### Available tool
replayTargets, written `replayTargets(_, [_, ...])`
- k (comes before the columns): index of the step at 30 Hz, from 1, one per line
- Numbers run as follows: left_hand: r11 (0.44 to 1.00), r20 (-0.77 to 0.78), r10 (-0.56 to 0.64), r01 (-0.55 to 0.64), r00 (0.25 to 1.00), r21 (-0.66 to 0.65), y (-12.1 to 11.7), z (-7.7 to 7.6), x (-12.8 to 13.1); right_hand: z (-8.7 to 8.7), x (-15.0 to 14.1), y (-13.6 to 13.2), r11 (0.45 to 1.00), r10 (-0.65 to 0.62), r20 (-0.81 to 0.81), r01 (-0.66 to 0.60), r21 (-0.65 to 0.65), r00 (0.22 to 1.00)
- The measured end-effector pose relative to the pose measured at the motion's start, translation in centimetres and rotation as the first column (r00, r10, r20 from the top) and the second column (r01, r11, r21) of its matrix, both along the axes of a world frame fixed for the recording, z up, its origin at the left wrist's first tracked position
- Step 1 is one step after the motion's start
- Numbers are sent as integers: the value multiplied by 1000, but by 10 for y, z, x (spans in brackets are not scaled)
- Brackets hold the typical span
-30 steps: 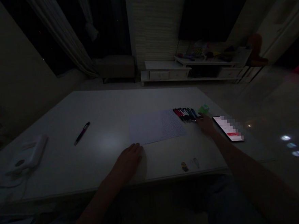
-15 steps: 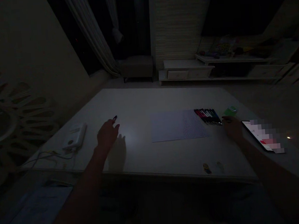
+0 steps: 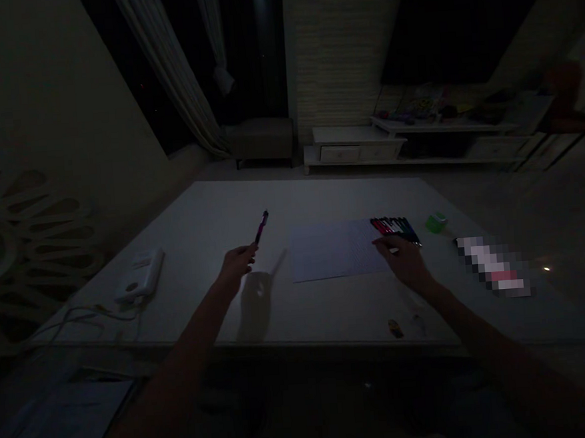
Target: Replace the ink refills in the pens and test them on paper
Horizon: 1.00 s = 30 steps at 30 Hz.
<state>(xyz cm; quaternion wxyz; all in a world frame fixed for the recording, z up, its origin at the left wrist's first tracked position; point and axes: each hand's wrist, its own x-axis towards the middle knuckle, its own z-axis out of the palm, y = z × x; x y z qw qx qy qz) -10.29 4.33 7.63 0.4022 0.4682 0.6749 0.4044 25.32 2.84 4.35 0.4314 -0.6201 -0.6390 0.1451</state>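
My left hand (image 3: 237,263) is closed round the lower end of a purple pen (image 3: 261,226), raised over the table and tilted with its dark end up and to the right. My right hand (image 3: 400,259) hovers at the right end of a sheet of paper (image 3: 322,251), thumb and fingers pressed together; what they hold, if anything, is too dark to make out. Just beyond this hand lies a row of several pens (image 3: 392,225) in red, black, green and blue, partly covered by its fingers. Fine rows of writing fill the paper's right part.
A green container (image 3: 435,221) and a phone-like device (image 3: 496,268) with a blurred screen are at the right of the white table (image 3: 299,318). A white box (image 3: 141,275) with cables stands left. A small yellow-and-blue item (image 3: 395,328) lies near the front edge.
My left hand has moved right, and more of the pen shows. From the far side of the pens, my right hand has come left to the paper's edge. The view has shifted slightly.
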Motion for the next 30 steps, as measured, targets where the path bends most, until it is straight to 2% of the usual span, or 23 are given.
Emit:
replayTargets(1, [998, 66, -64, 63, 996, 13, -3, -4, 18, 3, -16, -7, 996, 77, -73, -80, -49, 994])
replayTargets(2, [984, 219, -177, 177, 959, 19, -9, -9, 38, 6, -32, -14, 983, 144, -157, -159, -89, 977])
replayTargets(4, [926, 411, -351, 378, 841, 17, -26, -18, 76, 10, -59, -26, 945, 241, -329, -298, -137, 913])
replayTargets(6, [875, 448, -440, 485, 778, 17, -47, -25, 108, 11, -75, -35, 911, 288, -439, -385, -149, 851])
replayTargets(8, [843, 407, -499, 538, 765, 20, -62, -31, 129, 12, -81, -41, 900, 294, -450, -403, -167, 843])
replayTargets(9, [829, 363, -526, 558, 769, 19, -66, -32, 136, 13, -80, -43, 904, 285, -435, -390, -175, 854])
replayTargets(11, [850, 182, -523, 526, 833, 39, -68, -31, 139, 14, -73, -46, 925, 240, -381, -330, -190, 893])
replayTargets(13, [880, -148, -417, 439, 897, 180, -66, -27, 134, 14, -64, -48, 933, 216, -297, -286, -216, 930])
replayTargets(14, [853, -341, -321, 426, 883, 302, -64, -25, 130, 15, -61, -50, 929, 225, -254, -286, -234, 941])
replayTargets(16, [704, -659, -150, 548, 737, 452, -62, -20, 122, 14, -56, -55, 902, 287, -206, -337, -271, 935])
replayTargets(18, [583, -823, -51, 687, 565, 435, -62, -19, 115, 12, -55, -59, 868, 348, -230, -405, -287, 909])
replayTargets(20, [547, -892, -42, 757, 450, 356, -63, -22, 112, 8, -56, -61, 858, 327, -308, -418, -300, 893])
replayTargets(23, [584, -922, -82, 768, 378, 263, -63, -29, 109, 2, -61, -59, 855, 138, -496, -355, -377, 857])
replayTargets(26, [619, -928, -70, 745, 367, 248, -63, -34, 108, -4, -67, -57, 805, -33, -705, -399, -438, 708])
replayTargets(28, [610, -933, -71, 756, 352, 239, -64, -34, 107, -7, -73, -57, 781, -81, -795, -457, -426, 602])
replayTargets(30, [590, -938, -98, 778, 334, 216, -65, -33, 107, -9, -77, -58, 776, -105, -843, -487, -401, 528])
